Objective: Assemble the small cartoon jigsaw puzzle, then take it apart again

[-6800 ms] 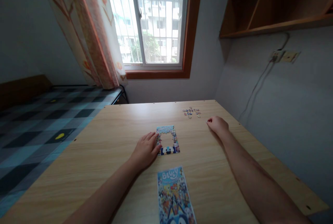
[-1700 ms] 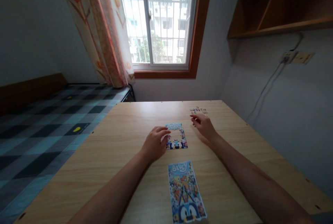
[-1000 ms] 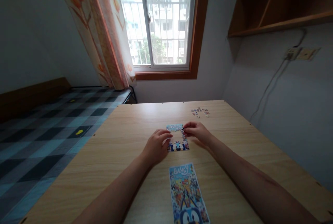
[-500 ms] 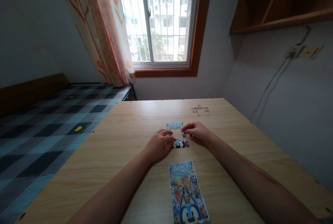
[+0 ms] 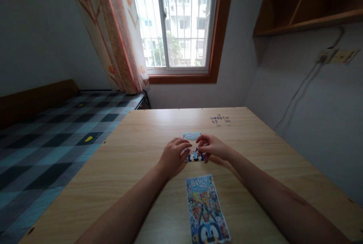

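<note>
Puzzle frame (image 5: 192, 136) lies on the bench (image 5: 255, 153) under my left hand (image 5: 173, 157), loosely curled on its left edge, and my right hand (image 5: 213, 149), pinching over its middle; whether on a piece I cannot tell. Fitting, I judge: it calls for light, level pressing.

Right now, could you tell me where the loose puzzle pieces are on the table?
In the head view, the loose puzzle pieces lie toward the table's far right, beyond the right hand and the partly built puzzle.
</note>
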Available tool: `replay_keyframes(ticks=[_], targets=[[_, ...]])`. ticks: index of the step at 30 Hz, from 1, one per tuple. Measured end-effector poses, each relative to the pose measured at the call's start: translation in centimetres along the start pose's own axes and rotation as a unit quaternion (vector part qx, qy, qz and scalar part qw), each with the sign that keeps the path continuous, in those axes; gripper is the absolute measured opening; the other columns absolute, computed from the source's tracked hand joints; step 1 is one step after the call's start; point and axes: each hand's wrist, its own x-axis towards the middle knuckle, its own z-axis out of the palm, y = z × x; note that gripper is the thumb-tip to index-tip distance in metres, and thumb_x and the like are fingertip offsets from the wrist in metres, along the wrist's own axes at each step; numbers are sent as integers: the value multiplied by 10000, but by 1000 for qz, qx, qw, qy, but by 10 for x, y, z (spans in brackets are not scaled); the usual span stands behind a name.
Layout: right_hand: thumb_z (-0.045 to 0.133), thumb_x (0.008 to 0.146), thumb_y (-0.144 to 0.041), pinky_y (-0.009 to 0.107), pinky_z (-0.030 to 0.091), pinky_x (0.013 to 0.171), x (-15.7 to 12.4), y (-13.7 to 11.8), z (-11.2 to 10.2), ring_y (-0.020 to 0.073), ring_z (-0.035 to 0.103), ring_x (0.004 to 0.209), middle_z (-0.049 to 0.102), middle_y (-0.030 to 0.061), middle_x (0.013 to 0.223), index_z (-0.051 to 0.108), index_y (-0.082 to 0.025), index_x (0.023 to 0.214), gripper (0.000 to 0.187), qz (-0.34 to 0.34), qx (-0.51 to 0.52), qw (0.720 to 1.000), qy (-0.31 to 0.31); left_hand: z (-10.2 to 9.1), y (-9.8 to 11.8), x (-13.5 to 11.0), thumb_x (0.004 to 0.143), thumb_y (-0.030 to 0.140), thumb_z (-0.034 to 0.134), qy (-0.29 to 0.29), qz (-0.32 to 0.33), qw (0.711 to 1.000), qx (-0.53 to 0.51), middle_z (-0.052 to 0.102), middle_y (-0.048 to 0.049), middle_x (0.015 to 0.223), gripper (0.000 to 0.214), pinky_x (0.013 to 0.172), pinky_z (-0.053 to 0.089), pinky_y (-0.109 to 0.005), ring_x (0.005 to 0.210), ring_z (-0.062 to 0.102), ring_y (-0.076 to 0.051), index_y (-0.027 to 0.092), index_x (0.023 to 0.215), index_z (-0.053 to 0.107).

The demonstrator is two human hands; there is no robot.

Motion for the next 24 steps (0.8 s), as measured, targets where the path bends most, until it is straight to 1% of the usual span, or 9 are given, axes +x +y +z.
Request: replay_keyframes(ticks=[4,6,10,15,19,24], targets=[[790,620,-167,227,511,595,4,2,1,118,633,666,652,-26,750,616,-173,930,356,-58,-9,998,3,0,-2,1,899,158,636,11,13,1000,7,737,-52,1034,148,899,540,-392,975,640,-210,228,986,734],[801,615,-157,230,499,644,5,3,2,115,629,701,652,-26,749,626,-167,909,343,-72,-5,997,6,-2,0,1,905,173,638,18,19,1000,8,738,-52,1019,131,888,541,-381,963,641,-205,229,973,735],[827,627,-194,235,486,604,5,4,4,101,604,625,636,-47,715,609,-170,928,372,-58,14,998,-7,-6,4,2,912,233,656,16,31,999,7,736,-53,1004,106,880,538,-369,963,634,-205,223,988,729],[857,617,-237,270,525,578,3,1,7,126,633,585,661,-40,728,590,-174,978,454,-42,51,997,-40,-5,6,3,922,250,648,1,43,999,6,733,-52,1014,118,867,534,-357,961,631,-199,232,1007,727],[862,619,-243,247,502,546,3,-2,7,111,619,556,670,-39,728,606,-174,1030,489,-53,70,996,-12,-6,8,3,926,252,641,-5,54,999,9,735,-48,996,96,846,533,-347,933,632,-194,225,963,725],[854,624,-247,226,466,519,7,3,5,103,607,577,708,-2,806,625,-179,1098,531,-61,83,994,35,-9,12,3,936,268,623,-18,58,998,19,737,-36,953,119,817,536,-330,890,642,-181,230,874,716]])
